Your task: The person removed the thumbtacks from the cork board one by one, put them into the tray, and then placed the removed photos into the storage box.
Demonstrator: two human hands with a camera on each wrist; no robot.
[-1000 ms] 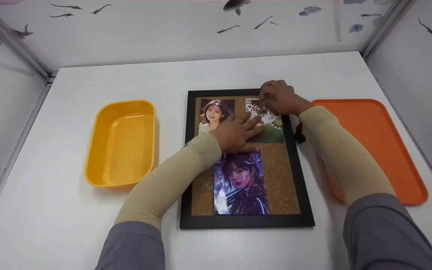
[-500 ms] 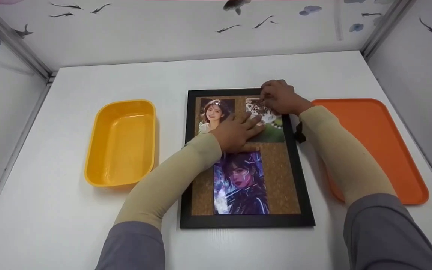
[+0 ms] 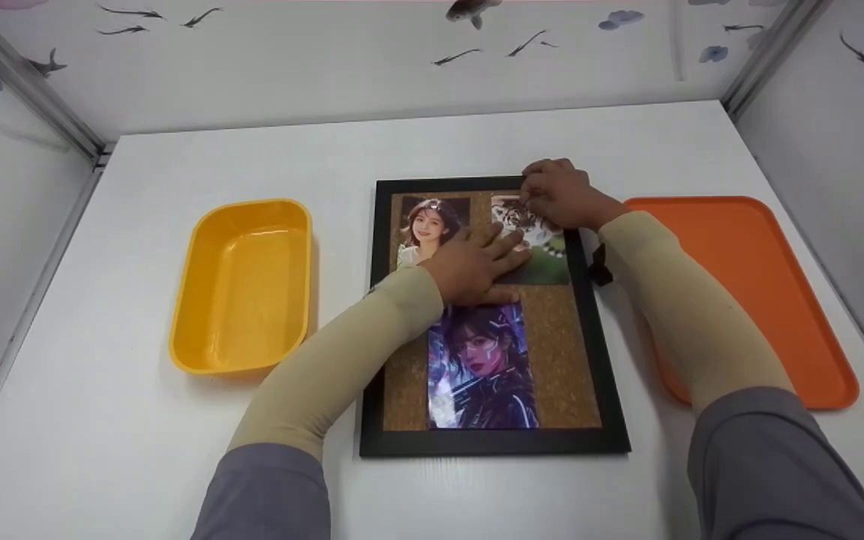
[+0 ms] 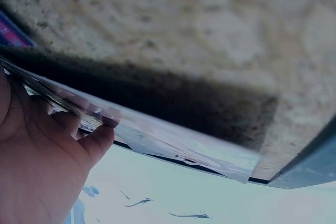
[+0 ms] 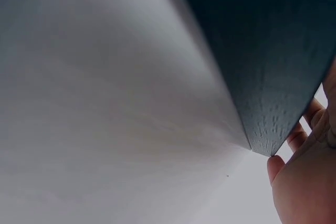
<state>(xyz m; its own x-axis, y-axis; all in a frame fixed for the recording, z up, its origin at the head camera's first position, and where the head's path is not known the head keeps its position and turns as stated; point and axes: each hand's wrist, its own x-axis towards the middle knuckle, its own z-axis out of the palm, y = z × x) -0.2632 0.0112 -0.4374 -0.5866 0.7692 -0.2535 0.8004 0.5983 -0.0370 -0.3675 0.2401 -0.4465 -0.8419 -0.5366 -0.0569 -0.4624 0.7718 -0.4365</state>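
A black-framed cork board [image 3: 563, 352] lies on the table with three photos on it. My left hand [image 3: 469, 266] has its fingers spread across the lower left of the tiger photo [image 3: 544, 266]; its palm covers part of the board's middle. The right hand [image 3: 561, 193] is bent over the upper right corner of that photo, beside the frame. Whatever is under its fingertips is hidden. The portrait photo [image 3: 428, 229] sits at the upper left, and a purple-toned picture [image 3: 481, 367] lies at the bottom. In the right wrist view the fingers are partly behind the frame edge [image 5: 268, 98].
To the left of the board stands a yellow tub [image 3: 241, 292]. An orange tray [image 3: 754, 262] lies on the right, partly under the right forearm. White panels [image 3: 327, 82] with fish prints enclose the table [image 3: 102, 315].
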